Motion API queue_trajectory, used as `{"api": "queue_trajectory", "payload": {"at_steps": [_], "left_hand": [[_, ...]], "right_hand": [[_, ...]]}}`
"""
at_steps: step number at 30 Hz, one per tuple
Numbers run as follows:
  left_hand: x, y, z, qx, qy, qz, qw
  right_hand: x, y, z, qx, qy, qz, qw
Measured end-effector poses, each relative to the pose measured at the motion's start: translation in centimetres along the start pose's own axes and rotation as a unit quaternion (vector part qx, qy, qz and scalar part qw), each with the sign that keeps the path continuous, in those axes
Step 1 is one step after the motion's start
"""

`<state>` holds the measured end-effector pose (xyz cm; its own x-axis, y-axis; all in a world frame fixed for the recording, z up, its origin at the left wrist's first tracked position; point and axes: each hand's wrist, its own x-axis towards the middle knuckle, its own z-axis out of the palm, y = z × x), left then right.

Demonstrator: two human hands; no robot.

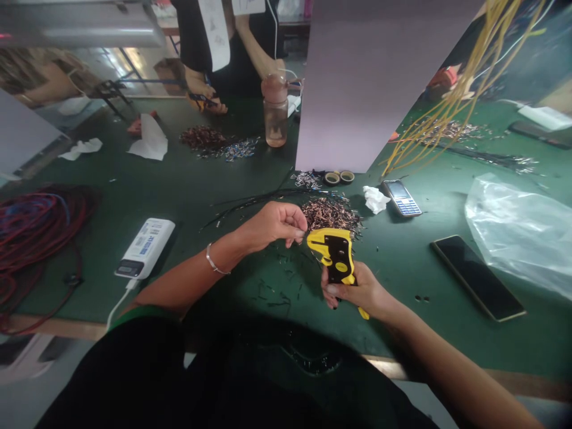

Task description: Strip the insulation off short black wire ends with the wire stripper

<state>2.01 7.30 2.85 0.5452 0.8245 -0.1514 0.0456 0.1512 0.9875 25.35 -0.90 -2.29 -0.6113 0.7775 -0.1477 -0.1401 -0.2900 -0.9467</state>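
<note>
My right hand (346, 289) is wrapped round the handle of a yellow and black wire stripper (337, 253), whose jaws point left. Just left of the jaws, my left hand (283, 223) has thumb and fingers pinched together; what sits between the fingertips is too small to make out. Behind the tool lies a pile of small copper-coloured pieces (330, 214). Thin black wires (254, 199) stretch leftward from behind this pile. Short dark scraps (281, 298) are scattered on the green table below my left hand.
A white power bank (145, 247) and coiled red cables (40, 238) lie left. To the right are a keypad phone (402, 198), a black smartphone (478, 277) and a plastic bag (522, 229). A bottle (276, 116) stands behind, near another person's hands.
</note>
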Motion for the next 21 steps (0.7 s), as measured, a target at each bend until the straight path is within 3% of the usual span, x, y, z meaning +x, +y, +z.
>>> {"api": "queue_trajectory", "payload": {"at_steps": [12, 21], "left_hand": [[1.2, -1.4, -0.7, 0.032, -0.005, 0.017, 0.999], [1.8, -2.0, -0.9, 0.040, -0.004, 0.034, 0.999]], "right_hand": [[0.7, 1.1, 0.9, -0.041, 0.078, -0.005, 0.996], [0.8, 2.0, 0.8, -0.021, 0.092, -0.004, 0.996]]}}
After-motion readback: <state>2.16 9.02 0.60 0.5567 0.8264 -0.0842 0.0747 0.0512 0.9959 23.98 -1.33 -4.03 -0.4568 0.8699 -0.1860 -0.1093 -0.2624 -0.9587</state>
